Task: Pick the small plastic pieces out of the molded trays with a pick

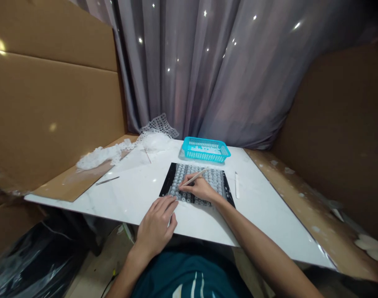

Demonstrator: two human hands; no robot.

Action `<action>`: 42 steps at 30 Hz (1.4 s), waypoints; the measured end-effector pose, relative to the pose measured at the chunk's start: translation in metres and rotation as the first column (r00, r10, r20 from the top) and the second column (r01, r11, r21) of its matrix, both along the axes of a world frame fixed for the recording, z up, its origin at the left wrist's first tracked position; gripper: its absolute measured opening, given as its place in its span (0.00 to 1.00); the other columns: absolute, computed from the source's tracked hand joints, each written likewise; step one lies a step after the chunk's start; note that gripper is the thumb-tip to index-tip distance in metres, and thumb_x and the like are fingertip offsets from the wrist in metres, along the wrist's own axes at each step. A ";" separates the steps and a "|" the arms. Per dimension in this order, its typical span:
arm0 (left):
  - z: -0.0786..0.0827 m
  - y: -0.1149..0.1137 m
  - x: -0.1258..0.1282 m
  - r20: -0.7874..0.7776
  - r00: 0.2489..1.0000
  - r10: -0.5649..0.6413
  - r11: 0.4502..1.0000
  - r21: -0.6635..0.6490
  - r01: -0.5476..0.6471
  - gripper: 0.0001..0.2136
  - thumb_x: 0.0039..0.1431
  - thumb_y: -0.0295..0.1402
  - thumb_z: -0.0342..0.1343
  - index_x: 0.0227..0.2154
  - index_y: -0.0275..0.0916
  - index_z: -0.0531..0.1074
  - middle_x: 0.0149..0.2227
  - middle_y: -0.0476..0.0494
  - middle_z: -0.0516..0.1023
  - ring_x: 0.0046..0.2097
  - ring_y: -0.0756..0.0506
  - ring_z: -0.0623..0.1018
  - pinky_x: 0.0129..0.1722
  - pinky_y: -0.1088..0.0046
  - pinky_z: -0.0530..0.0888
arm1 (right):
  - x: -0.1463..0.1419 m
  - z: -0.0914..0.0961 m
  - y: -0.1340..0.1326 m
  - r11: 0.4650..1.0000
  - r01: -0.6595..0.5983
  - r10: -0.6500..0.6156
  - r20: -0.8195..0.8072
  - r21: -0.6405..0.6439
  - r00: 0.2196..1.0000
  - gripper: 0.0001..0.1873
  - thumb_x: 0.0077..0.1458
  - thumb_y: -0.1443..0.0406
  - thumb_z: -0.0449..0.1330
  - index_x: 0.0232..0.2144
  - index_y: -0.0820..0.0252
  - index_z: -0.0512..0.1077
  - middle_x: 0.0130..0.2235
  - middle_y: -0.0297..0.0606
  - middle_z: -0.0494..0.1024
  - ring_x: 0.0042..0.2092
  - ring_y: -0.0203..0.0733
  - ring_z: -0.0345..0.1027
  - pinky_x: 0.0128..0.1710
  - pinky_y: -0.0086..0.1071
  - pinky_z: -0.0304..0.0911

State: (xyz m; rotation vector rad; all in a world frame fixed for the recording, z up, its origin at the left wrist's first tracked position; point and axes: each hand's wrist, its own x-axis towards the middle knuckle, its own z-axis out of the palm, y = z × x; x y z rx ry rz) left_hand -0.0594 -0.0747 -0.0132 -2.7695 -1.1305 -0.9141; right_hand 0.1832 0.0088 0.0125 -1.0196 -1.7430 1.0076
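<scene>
My right hand (199, 188) is closed around a slim pale pen-like tool (193, 178), its lower tip down at the left part of a sheet of small round grey-white pieces (212, 178). That sheet lies on a black board (167, 178). What the tool's tip touches is too small to make out. My left hand (159, 217) rests with extended fingers at the table's front edge, its fingertips by the board's lower left corner. Nothing shows in that hand.
Behind the board stands a turquoise basket (204, 156) with white bits inside. White perforated sheets (159, 126) and a white crumpled heap (98, 158) lie at the back left. Tweezers (107, 181) are left, a white cutter-like tool (237, 185) right. Cardboard walls (52, 95) flank the white table (260, 207).
</scene>
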 end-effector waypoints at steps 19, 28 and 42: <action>-0.002 -0.002 0.001 0.007 0.999 0.037 0.999 -0.005 -0.037 0.21 0.70 0.27 0.51 0.63 0.44 0.72 0.64 0.43 0.76 0.65 0.37 0.74 0.66 0.51 0.70 | 0.002 0.008 -0.008 0.987 -0.158 0.158 0.052 0.006 0.986 0.17 0.59 0.52 0.74 0.30 0.60 0.80 0.38 0.44 0.87 0.43 0.49 0.83 0.43 0.38 0.76; -0.002 -0.003 0.002 0.025 0.999 0.046 0.999 0.017 -0.046 0.21 0.70 0.27 0.51 0.63 0.45 0.73 0.63 0.43 0.77 0.64 0.38 0.76 0.66 0.52 0.72 | -0.003 0.004 -0.005 0.968 -0.171 0.127 0.227 0.186 0.966 0.11 0.61 0.61 0.72 0.28 0.57 0.80 0.37 0.40 0.87 0.40 0.46 0.81 0.42 0.35 0.72; -0.001 -0.001 0.003 0.021 0.999 0.043 0.998 0.037 -0.044 0.21 0.69 0.27 0.52 0.63 0.45 0.73 0.62 0.43 0.79 0.64 0.37 0.77 0.65 0.51 0.73 | -0.012 -0.006 -0.003 0.985 0.045 -0.049 0.018 0.165 0.999 0.13 0.61 0.60 0.71 0.27 0.57 0.77 0.35 0.40 0.86 0.39 0.47 0.80 0.40 0.37 0.73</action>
